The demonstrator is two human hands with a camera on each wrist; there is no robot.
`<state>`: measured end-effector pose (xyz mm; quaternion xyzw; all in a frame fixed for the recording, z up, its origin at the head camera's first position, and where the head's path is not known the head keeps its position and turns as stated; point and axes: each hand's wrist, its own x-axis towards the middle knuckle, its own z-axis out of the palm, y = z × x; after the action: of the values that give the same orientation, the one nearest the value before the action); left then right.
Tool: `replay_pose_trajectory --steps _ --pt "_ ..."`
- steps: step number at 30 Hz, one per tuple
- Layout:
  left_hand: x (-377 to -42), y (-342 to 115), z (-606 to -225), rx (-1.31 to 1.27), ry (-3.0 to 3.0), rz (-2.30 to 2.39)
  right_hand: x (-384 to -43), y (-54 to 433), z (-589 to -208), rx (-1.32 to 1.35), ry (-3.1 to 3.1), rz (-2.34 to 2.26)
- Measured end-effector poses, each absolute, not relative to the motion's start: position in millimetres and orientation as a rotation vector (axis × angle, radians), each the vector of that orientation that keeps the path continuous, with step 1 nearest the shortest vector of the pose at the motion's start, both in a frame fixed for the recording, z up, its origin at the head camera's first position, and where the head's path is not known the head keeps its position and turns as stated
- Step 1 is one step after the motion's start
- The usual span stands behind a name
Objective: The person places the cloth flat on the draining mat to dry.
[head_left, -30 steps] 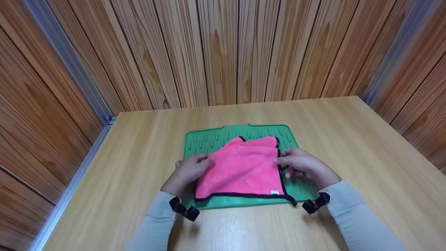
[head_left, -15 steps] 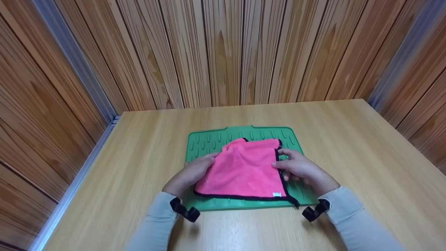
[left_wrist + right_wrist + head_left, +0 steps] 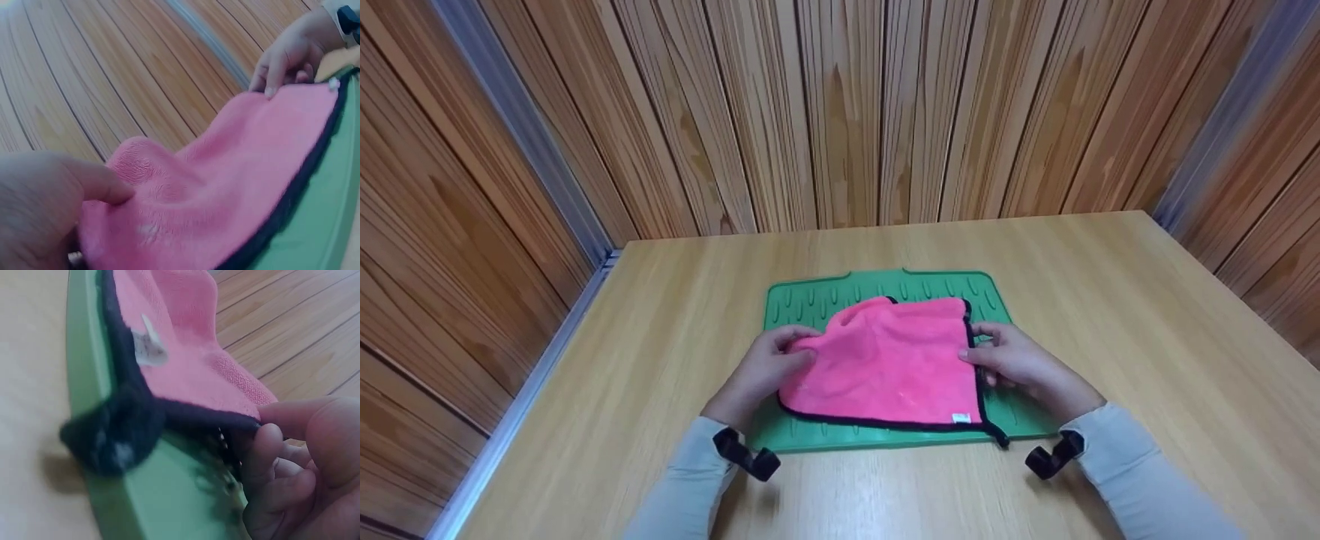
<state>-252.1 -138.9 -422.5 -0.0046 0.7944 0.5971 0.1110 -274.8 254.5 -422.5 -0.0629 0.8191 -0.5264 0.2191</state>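
Observation:
A pink cloth (image 3: 885, 367) with black edging lies folded over a green ridged mat (image 3: 810, 300). At the cloth's left side my left hand (image 3: 769, 367) pinches a fold between thumb and fingers, and the fabric bulges up beside the thumb in the left wrist view. My right hand (image 3: 1020, 360) pinches the black right edge, its other fingers curled below, as the right wrist view shows. A small white tag (image 3: 149, 347) sits near the front right corner, where a black loop (image 3: 996, 433) sticks out past the mat's front edge.
The mat rests on a light wooden table (image 3: 675, 300). Wood-panelled walls (image 3: 840, 112) stand behind and at both sides, with a metal strip (image 3: 532, 375) along the left edge. Black straps (image 3: 746, 454) circle both wrists.
The left hand has shifted to the left, drawing the cloth's left side out with a new fold. The right hand has moved slightly right with its edge, and the cloth looks more stretched sideways.

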Motion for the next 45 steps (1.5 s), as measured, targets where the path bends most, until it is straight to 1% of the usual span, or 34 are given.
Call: replay_pose_trajectory --steps 4,9,15,19,24,32,38,45 --pt "-247 -147 -424 0.006 2.365 1.786 -276 264 -423 -0.141 2.289 -1.446" --pt "-243 -153 -426 0.089 2.409 1.730 -279 274 -423 -0.113 2.306 -1.435" --pt "-238 -159 -424 0.065 2.367 1.577 -280 276 -422 -0.093 2.303 -1.386" --pt "-241 -157 -423 0.060 2.350 1.530 -281 274 -423 -0.072 2.291 -1.373" --pt "-249 -144 -423 0.035 2.349 1.620 -285 267 -422 -0.018 2.303 -1.471" --pt "-265 -125 -425 -0.112 2.310 1.802 -296 257 -424 0.068 2.264 -1.614" --pt "-273 -123 -430 -0.135 2.344 1.915 -302 249 -427 0.145 2.274 -1.669" --pt "-272 -129 -430 -0.141 2.423 1.932 -302 247 -423 0.182 2.225 -1.813"
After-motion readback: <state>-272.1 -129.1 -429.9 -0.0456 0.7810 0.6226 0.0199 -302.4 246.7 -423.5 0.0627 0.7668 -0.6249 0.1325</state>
